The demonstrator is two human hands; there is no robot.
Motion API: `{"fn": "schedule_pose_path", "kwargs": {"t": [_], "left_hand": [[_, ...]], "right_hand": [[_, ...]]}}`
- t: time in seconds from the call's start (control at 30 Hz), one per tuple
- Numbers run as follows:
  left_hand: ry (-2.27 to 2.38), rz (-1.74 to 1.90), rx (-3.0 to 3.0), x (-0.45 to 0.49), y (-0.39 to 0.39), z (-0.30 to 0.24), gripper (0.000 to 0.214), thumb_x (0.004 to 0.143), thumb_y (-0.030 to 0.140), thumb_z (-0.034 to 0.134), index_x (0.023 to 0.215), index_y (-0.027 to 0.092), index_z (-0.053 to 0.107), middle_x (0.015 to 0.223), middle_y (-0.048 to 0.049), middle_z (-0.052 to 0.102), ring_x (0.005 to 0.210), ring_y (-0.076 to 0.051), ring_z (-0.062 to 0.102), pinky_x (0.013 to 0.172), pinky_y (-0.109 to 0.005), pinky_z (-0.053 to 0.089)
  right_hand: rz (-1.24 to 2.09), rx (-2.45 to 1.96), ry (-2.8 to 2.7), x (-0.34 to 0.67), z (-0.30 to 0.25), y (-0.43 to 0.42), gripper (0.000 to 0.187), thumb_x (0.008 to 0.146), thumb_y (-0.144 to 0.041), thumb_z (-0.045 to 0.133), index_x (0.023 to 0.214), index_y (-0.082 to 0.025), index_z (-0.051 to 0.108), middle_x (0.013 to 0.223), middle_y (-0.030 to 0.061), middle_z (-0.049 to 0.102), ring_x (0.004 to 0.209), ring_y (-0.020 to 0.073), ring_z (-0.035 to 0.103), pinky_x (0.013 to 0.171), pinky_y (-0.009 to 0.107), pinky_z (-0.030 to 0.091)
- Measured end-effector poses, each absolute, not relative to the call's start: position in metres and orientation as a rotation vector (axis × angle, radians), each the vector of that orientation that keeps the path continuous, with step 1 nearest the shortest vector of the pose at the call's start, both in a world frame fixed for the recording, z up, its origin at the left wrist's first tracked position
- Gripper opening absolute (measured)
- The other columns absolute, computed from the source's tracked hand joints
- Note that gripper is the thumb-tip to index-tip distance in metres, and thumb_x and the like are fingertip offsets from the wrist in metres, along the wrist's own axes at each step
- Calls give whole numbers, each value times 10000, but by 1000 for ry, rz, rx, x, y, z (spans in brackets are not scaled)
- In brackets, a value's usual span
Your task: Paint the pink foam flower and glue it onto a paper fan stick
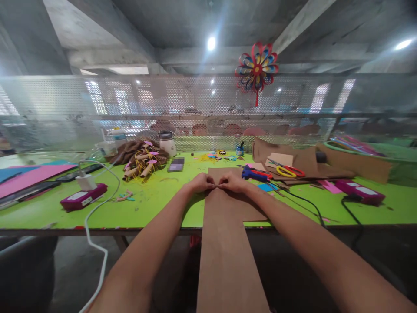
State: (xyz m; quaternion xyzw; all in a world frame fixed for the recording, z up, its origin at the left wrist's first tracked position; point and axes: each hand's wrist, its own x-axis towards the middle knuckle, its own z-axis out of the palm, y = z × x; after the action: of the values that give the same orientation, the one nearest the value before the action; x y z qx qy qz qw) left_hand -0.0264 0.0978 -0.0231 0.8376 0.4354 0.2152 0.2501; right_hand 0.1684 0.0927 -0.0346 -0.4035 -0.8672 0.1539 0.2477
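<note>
A long strip of brown paper point(224, 243) runs from the green table point(156, 208) over its front edge toward me. My left hand point(202, 182) pinches the paper from the left, fingers closed. From the other side my right hand point(232, 181) pinches it too, its fingertips close to those of the left. Between them the paper looks bunched or folded into a narrow ridge. Part of the sheet lies flat beyond my fingers, and a wider piece spreads under my right forearm. Just right of my right hand is a blue glue gun point(256, 174).
Scissors with yellow and red handles point(289, 171) lie on brown paper at right. Purple power strips point(84, 198) sit on both sides, with a white cable hanging over the edge at left. Paper rolls point(137, 169), a jar point(167, 143) and a green basket point(404, 167) stand farther back.
</note>
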Motion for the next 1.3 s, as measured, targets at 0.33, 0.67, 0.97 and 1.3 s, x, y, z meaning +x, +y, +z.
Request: {"fn": "schedule_pose_path", "kwargs": {"t": [0.33,0.67,0.97,1.3], "left_hand": [[1141,485,2258,-35,104,-16,188,606,148,618,759,110,720,642,-34,651,573,-130,525,568,-233,371],[1165,363,2395,-37,103,-15,275,626,95,563,850,120,720,720,-34,671,621,-119,538,579,-210,373],[1308,330,2702,-26,101,-20,219,732,310,566,776,139,696,624,-27,608,548,-114,450,546,-228,318],[1247,236,2586,-30,94,-9,342,549,28,469,804,124,676,663,-20,617,593,-124,495,549,-225,335]], "right_hand": [[480,-1190,-2430,189,-26,87,194,715,-205,588,812,-104,722,671,37,653,606,121,519,573,212,381],[327,-1200,-2569,186,-16,74,191,723,-98,540,824,-122,701,761,50,664,679,135,545,604,205,385],[113,-1314,-2529,169,-15,62,138,804,-224,549,823,-156,668,787,61,651,690,146,538,600,221,347],[231,-1235,-2558,182,-22,71,142,742,-92,522,820,-140,631,820,46,624,692,130,490,591,213,347]]}}
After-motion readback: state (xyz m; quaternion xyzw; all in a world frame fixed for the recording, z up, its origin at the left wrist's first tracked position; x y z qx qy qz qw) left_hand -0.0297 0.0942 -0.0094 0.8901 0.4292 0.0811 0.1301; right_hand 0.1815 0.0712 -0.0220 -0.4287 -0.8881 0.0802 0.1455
